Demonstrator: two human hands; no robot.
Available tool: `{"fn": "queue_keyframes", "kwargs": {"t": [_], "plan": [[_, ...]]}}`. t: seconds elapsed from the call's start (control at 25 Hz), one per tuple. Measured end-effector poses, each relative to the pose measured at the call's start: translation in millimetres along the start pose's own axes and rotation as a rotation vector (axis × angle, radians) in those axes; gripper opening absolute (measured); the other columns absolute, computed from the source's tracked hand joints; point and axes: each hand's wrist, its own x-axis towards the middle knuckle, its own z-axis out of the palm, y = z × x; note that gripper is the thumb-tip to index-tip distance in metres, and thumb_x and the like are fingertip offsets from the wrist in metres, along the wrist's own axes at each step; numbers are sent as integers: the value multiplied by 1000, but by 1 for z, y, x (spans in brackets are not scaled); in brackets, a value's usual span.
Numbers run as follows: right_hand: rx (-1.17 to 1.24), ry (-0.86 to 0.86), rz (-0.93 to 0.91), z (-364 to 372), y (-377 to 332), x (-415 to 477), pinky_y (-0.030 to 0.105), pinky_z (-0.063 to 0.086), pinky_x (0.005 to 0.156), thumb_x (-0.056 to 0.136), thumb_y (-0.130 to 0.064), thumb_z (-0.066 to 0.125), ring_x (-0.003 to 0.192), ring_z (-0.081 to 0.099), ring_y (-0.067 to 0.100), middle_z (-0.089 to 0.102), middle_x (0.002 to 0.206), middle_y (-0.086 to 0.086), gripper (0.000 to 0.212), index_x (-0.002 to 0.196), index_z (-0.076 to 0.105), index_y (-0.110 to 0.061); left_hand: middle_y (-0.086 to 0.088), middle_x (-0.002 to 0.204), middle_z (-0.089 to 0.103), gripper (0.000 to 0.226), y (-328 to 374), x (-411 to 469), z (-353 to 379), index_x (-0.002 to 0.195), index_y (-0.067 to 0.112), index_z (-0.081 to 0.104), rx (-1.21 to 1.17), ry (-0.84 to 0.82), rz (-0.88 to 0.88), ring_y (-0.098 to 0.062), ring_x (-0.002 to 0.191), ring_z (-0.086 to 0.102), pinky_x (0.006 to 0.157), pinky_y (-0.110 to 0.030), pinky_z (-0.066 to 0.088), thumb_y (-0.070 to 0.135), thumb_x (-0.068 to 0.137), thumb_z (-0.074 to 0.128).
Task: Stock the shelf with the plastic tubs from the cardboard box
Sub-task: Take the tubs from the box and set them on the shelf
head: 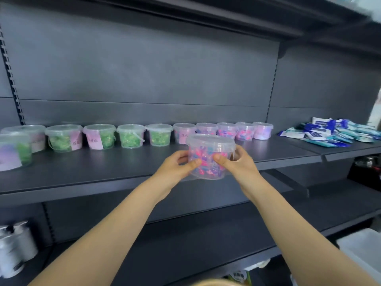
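Observation:
Both hands hold a clear plastic tub [208, 150] of pink, blue and purple pods just above the front of the dark shelf [86, 174]. My left hand [177, 165] grips its left side, thumb on the front. My right hand [235, 162] grips its right side. A row of several lidded tubs [132, 136] lines the back of the shelf: green-filled ones on the left, pink and purple ones on the right, some with pink paper labels. One more tub [14, 151] stands nearer the front at far left. The cardboard box is out of view.
A heap of blue and white packets [334, 132] lies on the shelf section to the right. White rolls [14, 248] stand on the lower shelf at left. A pale container [362, 248] sits low at right. Another shelf overhangs above.

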Motion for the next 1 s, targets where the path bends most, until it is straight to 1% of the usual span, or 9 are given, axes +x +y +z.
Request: {"fn": "queue_keyframes", "kwargs": {"t": [0.12, 0.24, 0.28, 0.4, 0.48, 0.64, 0.72, 0.84, 1.0], "plan": [[-7, -60, -12, -10, 20, 51, 16, 49, 78, 72, -23, 79, 108, 61, 8, 65, 116, -7, 55, 120, 53, -22, -2, 127, 60, 48, -10, 43, 2, 126, 15, 52, 47, 30, -8, -15, 119, 56, 106, -37, 43, 26, 83, 68], [-12, -156, -10, -19, 40, 101, 5, 49, 62, 76, -17, 77, 93, 61, -6, 65, 106, -13, 53, 123, 53, -19, -1, 126, 60, 49, -20, 81, 7, 129, 14, 51, 110, 100, -23, -12, 117, 56, 103, -30, 43, 25, 84, 67], [-25, -181, -4, -21, 48, 117, 5, 49, 61, 75, -17, 77, 93, 61, -5, 65, 106, -13, 53, 123, 54, -17, -1, 126, 60, 50, -24, 93, 8, 130, 13, 51, 132, 119, -32, -12, 117, 56, 102, -28, 43, 25, 84, 67], [-62, -220, -14, -22, 69, 164, 11, 50, 70, 71, -18, 80, 107, 60, 10, 62, 119, -4, 66, 130, 50, -13, -1, 127, 59, 50, -35, 131, 7, 129, 11, 50, 174, 175, -56, -12, 118, 55, 102, -28, 42, 23, 83, 68], [-60, -212, -21, -20, 78, 192, 15, 46, 79, 69, -19, 82, 112, 55, 13, 56, 123, -4, 77, 136, 44, -13, 0, 124, 58, 46, -39, 152, 5, 125, 12, 50, 194, 221, -63, -12, 116, 54, 99, -26, 42, 22, 84, 68], [-112, -257, -49, -12, 98, 232, 13, 46, 75, 69, -18, 83, 112, 56, 14, 60, 120, -1, 69, 130, 51, -12, -2, 122, 56, 49, -49, 190, -2, 126, 5, 46, 285, 277, -59, -15, 115, 53, 98, -26, 42, 14, 83, 68], [-131, -281, -34, -12, 111, 242, 16, 48, 77, 69, -16, 83, 110, 58, 14, 61, 117, -2, 65, 127, 53, -11, -6, 127, 55, 49, -58, 205, -2, 127, 1, 45, 366, 277, -83, -19, 118, 54, 101, -30, 44, 10, 84, 67], [-123, -293, -31, -10, 121, 249, 12, 48, 73, 71, -13, 81, 102, 57, 9, 58, 112, -7, 64, 127, 49, -14, -8, 132, 52, 53, -67, 217, 0, 132, 2, 41, 361, 319, -122, -21, 122, 52, 105, -38, 43, 11, 85, 66], [-156, -304, -29, 0, 127, 262, 21, 49, 83, 71, -15, 81, 108, 58, 13, 60, 121, 0, 66, 128, 49, -12, -10, 135, 50, 57, -75, 223, -10, 132, 3, 41, 306, 366, -132, -22, 124, 50, 106, -42, 42, 14, 84, 68]]}}
